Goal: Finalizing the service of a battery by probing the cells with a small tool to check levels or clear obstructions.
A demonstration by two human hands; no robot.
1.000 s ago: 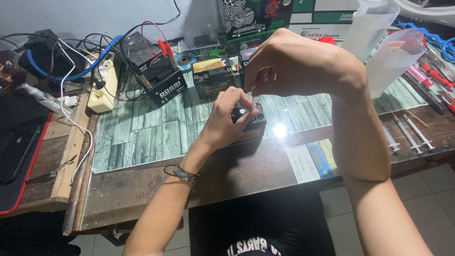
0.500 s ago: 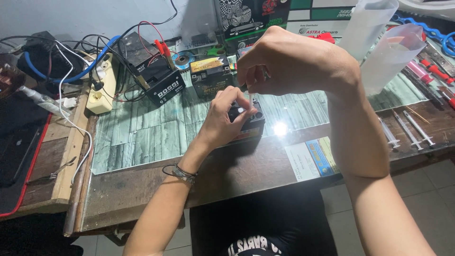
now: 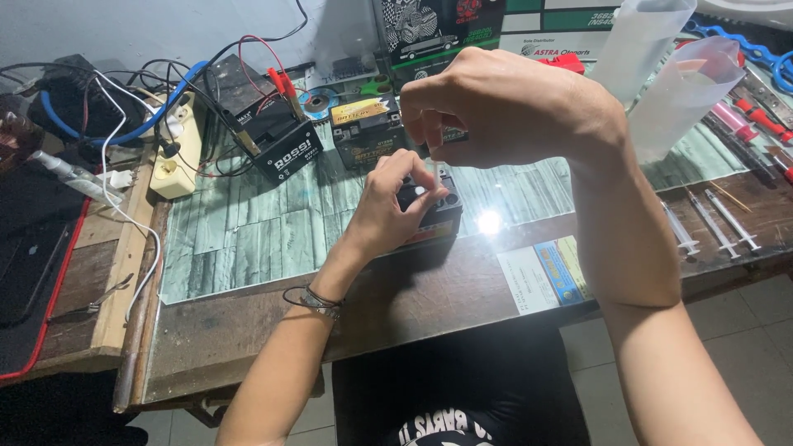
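Fingers of the left hand (image 3: 396,202) curl closed around the top of a small black box-shaped battery (image 3: 431,221) standing on the glass-topped wooden workbench (image 3: 248,239). Above it, the right hand (image 3: 508,107) hovers, fingertips pinched narrowly on a thin white stick-like piece (image 3: 433,172) pointing down at the battery.
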